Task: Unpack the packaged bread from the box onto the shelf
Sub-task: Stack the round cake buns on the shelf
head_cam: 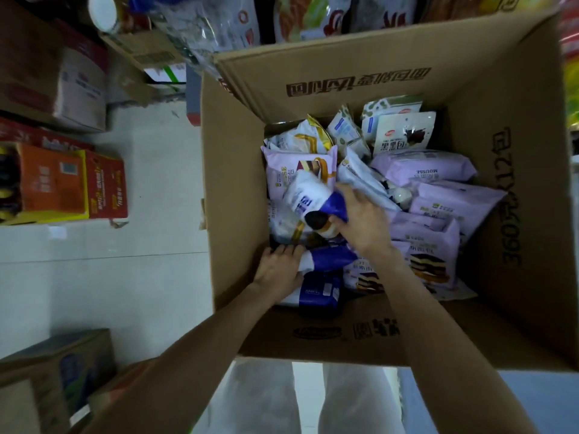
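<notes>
pale shop floor surrounds the open cardboard box point(360, 336), where the right hand point(363, 219) pinches a blue-white bread pack point(308, 202) at center while the left hand point(280, 267), seemingly flat-fingered, presses another pack point(329, 258) at 7 o'clock; that corner pinch may slip or tear.

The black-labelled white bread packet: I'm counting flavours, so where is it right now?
In the head view, the black-labelled white packet stands at the far end of the cardboard box, right of centre, just behind the lilac mousse packet.
</notes>
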A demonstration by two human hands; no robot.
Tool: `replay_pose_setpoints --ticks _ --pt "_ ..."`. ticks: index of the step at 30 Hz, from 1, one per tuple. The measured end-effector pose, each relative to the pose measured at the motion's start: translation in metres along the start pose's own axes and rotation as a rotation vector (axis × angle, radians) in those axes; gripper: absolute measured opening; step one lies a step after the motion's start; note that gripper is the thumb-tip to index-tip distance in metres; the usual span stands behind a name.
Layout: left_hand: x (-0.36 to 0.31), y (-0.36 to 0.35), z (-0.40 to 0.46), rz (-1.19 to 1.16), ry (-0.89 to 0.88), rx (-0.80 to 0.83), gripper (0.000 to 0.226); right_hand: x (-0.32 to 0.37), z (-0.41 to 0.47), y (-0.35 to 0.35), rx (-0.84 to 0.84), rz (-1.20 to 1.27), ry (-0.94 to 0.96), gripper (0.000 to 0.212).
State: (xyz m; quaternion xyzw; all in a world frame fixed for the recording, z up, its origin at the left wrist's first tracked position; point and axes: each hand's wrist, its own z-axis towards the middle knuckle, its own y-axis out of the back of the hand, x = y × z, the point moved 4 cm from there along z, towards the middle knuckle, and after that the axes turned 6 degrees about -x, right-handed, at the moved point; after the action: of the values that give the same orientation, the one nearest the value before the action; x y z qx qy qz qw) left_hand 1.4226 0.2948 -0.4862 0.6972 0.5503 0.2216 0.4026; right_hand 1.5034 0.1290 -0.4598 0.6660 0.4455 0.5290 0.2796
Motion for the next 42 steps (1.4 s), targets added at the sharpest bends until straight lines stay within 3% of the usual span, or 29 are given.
replay_pose_setpoints --ticks 6,11,15,20,25,28,33,37,42 --pt "0.020 0.070 -0.022 -0.346 0.153 -0.005 0.056 -0.019 -0.053 0.115 -0.385 0.240 -0.219 0.052" --pt "0.055 0.128 -0.059 -0.952 0.320 -0.083 0.088 0.009 -0.077 0.170 -0.414 0.459 -0.221 0.051" --pt "0.081 0.177 -0.088 -1.078 0.331 -0.227 0.077 0.053 -0.073 0.199 -0.349 0.652 -0.242 0.048" --pt "0.124 0.239 -0.125 -1.116 0.367 -0.551 0.059 0.112 -0.048 0.229 -0.369 0.793 -0.139 0.047" --pt "0.175 0.298 -0.163 -1.083 0.432 -0.886 0.074 0.177 0.001 0.253 -0.395 1.105 -0.155 0.034" --pt "0.207 0.330 -0.171 -1.122 0.386 -1.053 0.067 0.220 0.043 0.265 -0.394 1.204 -0.137 0.041" --pt "0.239 0.365 -0.158 -1.084 0.317 -1.070 0.037 0.286 0.138 0.262 -0.378 1.065 0.016 0.049" --pt "0.256 0.387 -0.143 -0.795 0.340 -1.065 0.047 0.316 0.216 0.251 -0.383 0.912 0.029 0.049" --pt "0.262 0.433 -0.137 -0.609 0.246 -1.138 0.046 0.318 0.262 0.241 -0.414 0.697 -0.129 0.055"
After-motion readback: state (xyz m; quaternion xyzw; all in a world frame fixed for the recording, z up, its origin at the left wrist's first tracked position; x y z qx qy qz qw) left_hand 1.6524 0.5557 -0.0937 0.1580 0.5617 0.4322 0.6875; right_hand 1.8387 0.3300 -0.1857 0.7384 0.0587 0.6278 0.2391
